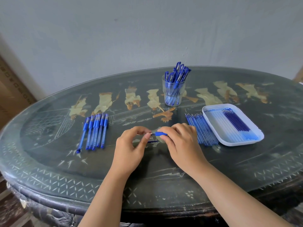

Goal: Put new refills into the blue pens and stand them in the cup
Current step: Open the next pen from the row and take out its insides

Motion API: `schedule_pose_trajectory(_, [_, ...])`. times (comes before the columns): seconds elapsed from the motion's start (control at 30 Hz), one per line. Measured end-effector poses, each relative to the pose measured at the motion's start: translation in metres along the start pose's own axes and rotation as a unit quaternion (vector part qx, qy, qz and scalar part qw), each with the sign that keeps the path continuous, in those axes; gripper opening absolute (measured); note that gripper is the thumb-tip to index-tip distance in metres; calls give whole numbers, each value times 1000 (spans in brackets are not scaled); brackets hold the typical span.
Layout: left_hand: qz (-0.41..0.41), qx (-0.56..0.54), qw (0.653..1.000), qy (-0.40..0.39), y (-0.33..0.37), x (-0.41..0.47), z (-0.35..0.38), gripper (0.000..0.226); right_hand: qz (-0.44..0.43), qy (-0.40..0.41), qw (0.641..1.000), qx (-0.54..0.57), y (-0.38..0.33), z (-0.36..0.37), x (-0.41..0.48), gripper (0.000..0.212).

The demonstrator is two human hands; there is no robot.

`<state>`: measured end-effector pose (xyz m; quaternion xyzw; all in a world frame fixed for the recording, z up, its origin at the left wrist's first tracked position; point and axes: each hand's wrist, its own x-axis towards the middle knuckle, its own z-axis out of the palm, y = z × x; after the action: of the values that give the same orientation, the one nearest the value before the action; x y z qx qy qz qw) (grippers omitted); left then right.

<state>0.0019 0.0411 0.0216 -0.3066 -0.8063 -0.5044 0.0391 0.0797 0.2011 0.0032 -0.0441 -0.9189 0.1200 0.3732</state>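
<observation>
Now, mid-bench: we hold one blue plastic pen (161, 134) level over the dark oval inlaid bench (49, 161). Right hand (180, 141) fingers curl round its barrel; left hand (131, 145) fingers pinch its dark end. Behind, a clear glass cup (173, 97) of pens; left, a row of capped blue pens (95, 130); right, loose blue refills (201, 130) beside a white plastic tray (237, 143).
</observation>
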Motion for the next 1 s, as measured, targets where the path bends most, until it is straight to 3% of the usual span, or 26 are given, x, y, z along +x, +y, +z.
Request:
schedule_pose_trajectory(0.13, [-31,-27,999,-11,2,0,-2,33,1,6,1000,-4,0,-1,1,30])
schedule_pose_trajectory(0.33, [-4,17,1000,-8,2,0,-2,8,-6,4,1000,-11,0,0,0,28])
schedule_pose_trajectory(0.47, [-29,-10,999,-26,7,-1,-3,39,-1,9,1000,-10,0,0,0,30])
schedule_pose_trajectory(0.67, [-51,-57,997,5,7,-1,-5,2,-3,7,1000,-13,-1,-1,0,32])
schedule_pose_trajectory(1.0, [-124,-156,979,34,10,-1,-10,7,14,14,1000,0,1,1,-1,31])
